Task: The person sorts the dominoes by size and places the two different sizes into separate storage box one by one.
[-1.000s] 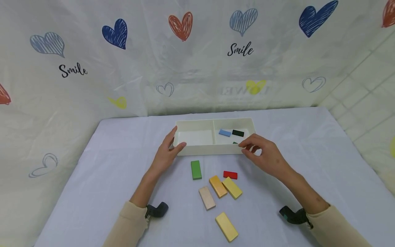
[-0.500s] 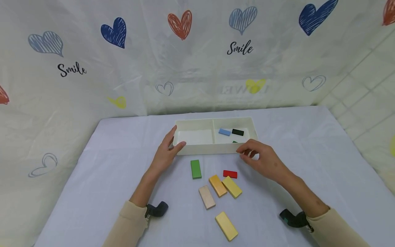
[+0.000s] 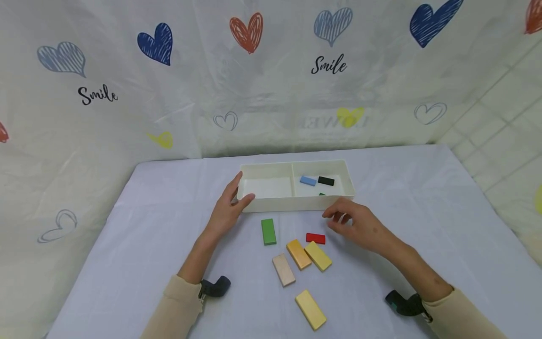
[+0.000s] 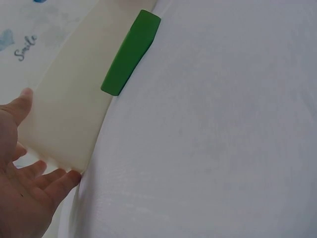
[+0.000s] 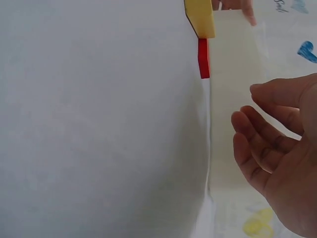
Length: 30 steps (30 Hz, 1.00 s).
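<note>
A white two-compartment box [image 3: 292, 204] stands toward the back of the table. My left hand [image 3: 224, 212] rests at its left end, thumb at the front rim and fingers spread along the end wall; in the left wrist view those fingers [image 4: 62, 186] are fairly straight. Just in front of the box's right part, my right hand [image 3: 360, 226] hovers with loosely bent fingers and nothing between them. The nearest block to it is a thin red one [image 3: 315, 238]. Inside the right compartment lie a light blue block [image 3: 307, 181], a black block [image 3: 326, 181] and a partly hidden green one [image 3: 322, 194].
On the white cloth [image 3: 161, 235] before the box lie a green block [image 3: 268, 231], an orange block [image 3: 298, 254], a yellow block [image 3: 318, 256], a beige block [image 3: 283, 270] and, closest to me, a pale yellow block [image 3: 311, 310]. A heart-printed curtain [image 3: 275, 84] hangs behind.
My right hand has drawn back from the box's front rim toward me and slightly left, nearer the red block. My left hand has stayed at the box's left end.
</note>
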Each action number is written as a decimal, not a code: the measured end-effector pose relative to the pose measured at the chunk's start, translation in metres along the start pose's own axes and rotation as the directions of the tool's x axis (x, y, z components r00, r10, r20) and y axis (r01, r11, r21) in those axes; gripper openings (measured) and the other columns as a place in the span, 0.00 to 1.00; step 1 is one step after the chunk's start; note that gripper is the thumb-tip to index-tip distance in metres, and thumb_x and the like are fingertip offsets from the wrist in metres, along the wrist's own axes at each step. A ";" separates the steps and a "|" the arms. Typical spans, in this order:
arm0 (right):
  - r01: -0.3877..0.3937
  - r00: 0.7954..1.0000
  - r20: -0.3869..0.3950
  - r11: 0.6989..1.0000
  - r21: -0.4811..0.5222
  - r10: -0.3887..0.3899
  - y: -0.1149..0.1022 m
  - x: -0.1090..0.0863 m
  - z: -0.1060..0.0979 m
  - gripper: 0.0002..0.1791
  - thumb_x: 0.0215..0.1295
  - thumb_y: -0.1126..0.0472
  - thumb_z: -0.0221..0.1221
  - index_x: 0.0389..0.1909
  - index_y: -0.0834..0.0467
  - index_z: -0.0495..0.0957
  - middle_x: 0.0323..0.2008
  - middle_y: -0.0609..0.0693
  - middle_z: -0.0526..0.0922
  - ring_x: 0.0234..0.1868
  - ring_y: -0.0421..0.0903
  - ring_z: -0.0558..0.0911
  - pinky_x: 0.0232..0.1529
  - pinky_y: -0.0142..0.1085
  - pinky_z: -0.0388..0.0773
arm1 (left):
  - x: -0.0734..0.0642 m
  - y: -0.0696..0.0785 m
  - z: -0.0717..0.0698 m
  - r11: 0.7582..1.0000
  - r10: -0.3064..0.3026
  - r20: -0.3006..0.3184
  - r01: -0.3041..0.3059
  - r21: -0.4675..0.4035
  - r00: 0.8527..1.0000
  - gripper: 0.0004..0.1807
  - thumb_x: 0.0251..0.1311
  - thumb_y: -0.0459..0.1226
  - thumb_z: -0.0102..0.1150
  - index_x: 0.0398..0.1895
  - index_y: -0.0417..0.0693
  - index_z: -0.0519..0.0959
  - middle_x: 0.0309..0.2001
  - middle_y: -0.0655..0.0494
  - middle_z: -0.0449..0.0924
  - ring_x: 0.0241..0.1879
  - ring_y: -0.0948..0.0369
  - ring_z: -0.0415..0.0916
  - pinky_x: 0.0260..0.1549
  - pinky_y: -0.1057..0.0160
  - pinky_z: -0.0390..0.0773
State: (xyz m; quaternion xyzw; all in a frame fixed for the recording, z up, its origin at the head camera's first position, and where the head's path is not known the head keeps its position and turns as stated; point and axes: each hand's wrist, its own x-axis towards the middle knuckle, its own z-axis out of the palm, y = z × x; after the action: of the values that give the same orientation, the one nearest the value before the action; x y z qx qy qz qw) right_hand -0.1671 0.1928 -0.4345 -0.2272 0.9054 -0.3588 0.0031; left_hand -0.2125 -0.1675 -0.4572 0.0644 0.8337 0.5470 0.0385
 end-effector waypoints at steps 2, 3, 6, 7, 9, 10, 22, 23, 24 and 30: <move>-0.006 1.000 0.020 1.000 0.003 0.006 0.000 -0.001 0.001 0.14 0.64 0.69 0.70 0.48 0.54 0.84 0.44 0.48 0.85 0.42 0.41 0.82 0.44 0.33 0.84 | 0.000 0.000 0.000 1.000 0.000 -0.001 0.000 -0.001 1.000 0.46 0.72 0.55 0.61 0.85 0.70 0.46 0.86 0.59 0.45 0.85 0.50 0.48 0.77 0.41 0.63; -0.007 1.000 0.030 1.000 0.001 0.007 0.000 -0.001 0.001 0.14 0.64 0.69 0.70 0.48 0.54 0.84 0.44 0.48 0.85 0.42 0.40 0.82 0.44 0.32 0.84 | 0.000 0.000 0.000 1.000 0.002 -0.001 -0.002 -0.001 1.000 0.46 0.72 0.54 0.61 0.85 0.69 0.46 0.86 0.59 0.45 0.85 0.50 0.48 0.77 0.40 0.64; -0.010 0.999 0.052 1.000 0.005 0.010 0.000 -0.001 0.002 0.14 0.63 0.69 0.70 0.48 0.55 0.84 0.44 0.49 0.85 0.42 0.41 0.82 0.45 0.33 0.84 | 0.000 0.000 0.000 1.000 0.004 -0.004 -0.004 -0.003 1.000 0.46 0.72 0.54 0.61 0.85 0.69 0.47 0.86 0.59 0.45 0.85 0.50 0.48 0.77 0.40 0.64; -0.012 0.998 0.059 1.000 0.004 0.011 0.000 -0.002 0.002 0.14 0.63 0.69 0.70 0.48 0.55 0.84 0.44 0.49 0.85 0.42 0.41 0.82 0.45 0.33 0.84 | 0.000 0.000 0.000 1.000 0.005 -0.004 -0.005 -0.004 1.000 0.46 0.72 0.54 0.61 0.85 0.69 0.47 0.86 0.59 0.45 0.85 0.50 0.48 0.77 0.40 0.64; -0.015 0.998 0.066 1.000 0.003 0.015 0.000 -0.002 0.003 0.13 0.63 0.69 0.70 0.48 0.55 0.84 0.44 0.49 0.85 0.42 0.41 0.82 0.45 0.34 0.84 | -0.001 0.000 0.000 1.000 0.007 -0.004 -0.007 -0.006 1.000 0.46 0.72 0.54 0.61 0.85 0.70 0.47 0.86 0.60 0.45 0.85 0.50 0.48 0.77 0.40 0.63; -0.018 0.998 0.068 1.000 0.004 0.017 0.000 -0.002 0.003 0.13 0.63 0.69 0.69 0.48 0.56 0.85 0.44 0.49 0.85 0.42 0.41 0.82 0.45 0.34 0.85 | -0.001 0.000 0.000 1.000 0.008 -0.003 -0.008 -0.008 1.000 0.46 0.72 0.54 0.61 0.85 0.70 0.47 0.86 0.60 0.45 0.85 0.50 0.48 0.77 0.40 0.63; -0.038 0.991 0.129 0.999 -0.003 0.038 0.001 -0.003 0.002 0.16 0.63 0.69 0.69 0.51 0.57 0.83 0.47 0.50 0.84 0.44 0.43 0.82 0.47 0.37 0.85 | 0.000 -0.001 0.000 1.000 0.007 -0.003 -0.007 -0.001 1.000 0.46 0.72 0.55 0.61 0.85 0.71 0.47 0.85 0.59 0.45 0.85 0.50 0.49 0.77 0.39 0.63; -0.038 0.990 0.137 0.999 -0.004 0.038 0.002 -0.003 0.002 0.17 0.62 0.69 0.69 0.51 0.57 0.83 0.48 0.50 0.84 0.45 0.44 0.82 0.47 0.37 0.85 | 0.000 -0.002 0.000 1.000 0.007 -0.003 -0.007 0.002 1.000 0.46 0.72 0.55 0.61 0.85 0.71 0.46 0.85 0.59 0.45 0.85 0.50 0.49 0.77 0.39 0.63; -0.038 0.989 0.145 0.999 -0.004 0.039 0.002 -0.004 0.002 0.17 0.63 0.69 0.70 0.52 0.57 0.83 0.48 0.50 0.84 0.45 0.44 0.82 0.48 0.37 0.85 | 0.000 -0.002 0.000 1.000 0.007 -0.003 -0.007 0.003 1.000 0.46 0.72 0.55 0.61 0.85 0.71 0.46 0.86 0.59 0.45 0.85 0.50 0.49 0.77 0.39 0.63; -0.043 0.984 0.170 0.999 -0.012 0.045 0.003 -0.003 0.001 0.18 0.62 0.68 0.70 0.53 0.56 0.83 0.48 0.49 0.83 0.46 0.45 0.81 0.47 0.36 0.84 | 0.000 -0.002 0.000 1.000 0.012 -0.002 -0.012 -0.002 1.000 0.46 0.72 0.55 0.61 0.85 0.71 0.47 0.85 0.59 0.46 0.84 0.51 0.49 0.77 0.39 0.64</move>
State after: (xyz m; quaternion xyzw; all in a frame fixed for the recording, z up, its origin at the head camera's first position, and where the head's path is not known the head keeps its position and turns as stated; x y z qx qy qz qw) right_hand -0.1652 0.1951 -0.4379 -0.2370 0.9081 -0.3340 0.0874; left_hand -0.2127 -0.1680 -0.4590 0.0688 0.8330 0.5480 0.0345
